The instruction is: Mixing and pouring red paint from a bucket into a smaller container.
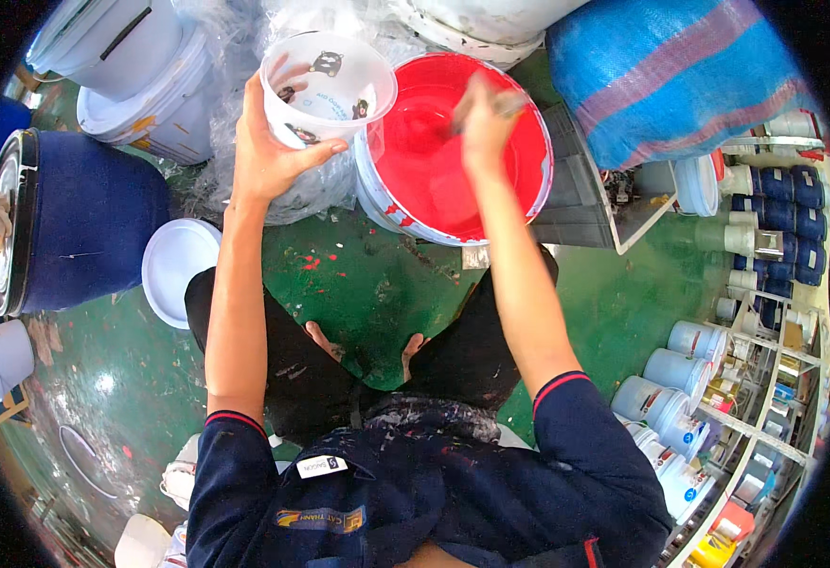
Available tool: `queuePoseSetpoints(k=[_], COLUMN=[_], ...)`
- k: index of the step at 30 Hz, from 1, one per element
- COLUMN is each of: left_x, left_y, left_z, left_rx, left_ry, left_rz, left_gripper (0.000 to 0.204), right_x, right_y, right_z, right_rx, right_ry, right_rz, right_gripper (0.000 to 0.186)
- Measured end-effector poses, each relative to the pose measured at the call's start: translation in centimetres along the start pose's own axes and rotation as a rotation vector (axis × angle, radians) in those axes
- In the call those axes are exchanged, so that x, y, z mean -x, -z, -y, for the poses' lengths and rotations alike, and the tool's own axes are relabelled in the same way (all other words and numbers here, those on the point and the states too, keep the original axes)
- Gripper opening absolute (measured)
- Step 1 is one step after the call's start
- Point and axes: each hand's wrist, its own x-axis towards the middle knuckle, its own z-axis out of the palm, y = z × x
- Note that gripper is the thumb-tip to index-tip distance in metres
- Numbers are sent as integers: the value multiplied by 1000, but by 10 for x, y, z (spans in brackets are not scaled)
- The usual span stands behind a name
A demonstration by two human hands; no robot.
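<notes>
A translucent plastic tub (pixel 339 80) with dark printed figures is raised at the upper middle, gripped round its side by my left hand (pixel 268 156). To its right stands a large pail of red paint (pixel 415 161) with a smeared pale rim. My right hand (pixel 481 133) is over the paint, closed on a pale tool (pixel 502 102), perhaps a stick, blurred by motion; its lower end is not clear. Crumpled clear plastic sheeting (pixel 225 189) lies behind and below the tub.
White pails (pixel 140 118), a blue drum (pixel 88 227) and a white lid (pixel 178 275) stand at left. A blue woven sack (pixel 666 76) rests above a grey crate (pixel 566 218) at upper right. Shelving (pixel 765 435) with pails and containers lines the right. Paint spots mark the green floor (pixel 315 246).
</notes>
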Motion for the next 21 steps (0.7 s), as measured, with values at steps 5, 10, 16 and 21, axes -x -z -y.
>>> queuePoseSetpoints(k=[5,10,16,21], left_x=[2,2,7,18], left_y=[-4,-3,-2,10], left_z=[-9,-17,-9,12], left_rx=[170,467,506,737], left_ry=[8,86,193,665], left_rz=[30,-68,-72,-56], left_gripper=[103,110,101,95], right_x=[-25,-57,-12,-16], right_y=[31,56,-7,16], right_z=[-19,124,-12,-63], right_rx=[27,-377,69,107], right_ry=[-218,-12,-70,-239], right_rz=[396,635,238,445], right_gripper=[40,37,28,28])
